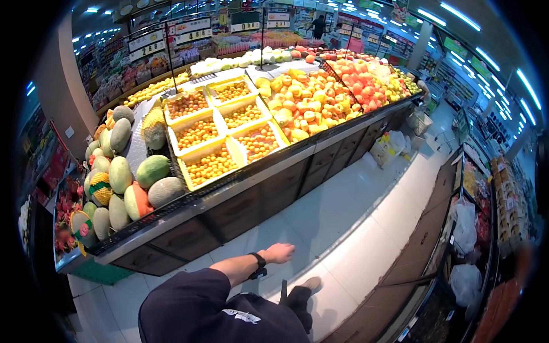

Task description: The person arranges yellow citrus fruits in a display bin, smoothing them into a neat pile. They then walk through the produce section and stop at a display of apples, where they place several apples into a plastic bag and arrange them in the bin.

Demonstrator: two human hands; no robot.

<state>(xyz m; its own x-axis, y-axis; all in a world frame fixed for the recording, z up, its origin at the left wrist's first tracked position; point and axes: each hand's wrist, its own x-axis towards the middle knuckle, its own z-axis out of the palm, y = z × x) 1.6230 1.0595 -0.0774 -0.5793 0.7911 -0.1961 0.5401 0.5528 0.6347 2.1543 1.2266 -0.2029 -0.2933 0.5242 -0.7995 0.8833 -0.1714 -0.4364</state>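
Observation:
My left hand (279, 253), with a black watch (258, 260) on the wrist, hangs over the aisle floor in front of the fruit stand. Its fingers look curled in, and nothing shows in them. My right hand is out of view. Beyond the left hand, yellow baskets (233, 151) of small orange fruit stand on the display. Melons (120, 174) are piled left of them, some in foam nets. To the right lie heaps of yellowish apples (306, 103) and redder apples (360, 81).
The stand's dark wooden front (253, 193) borders the tiled floor (339, 240). Opposite runs a brown-fronted counter (411, 253) with plastic bags (464, 225). Bagged goods (388, 148) sit on the floor by the stand. A person in orange-brown (497, 311) is at the right edge; others are farther off.

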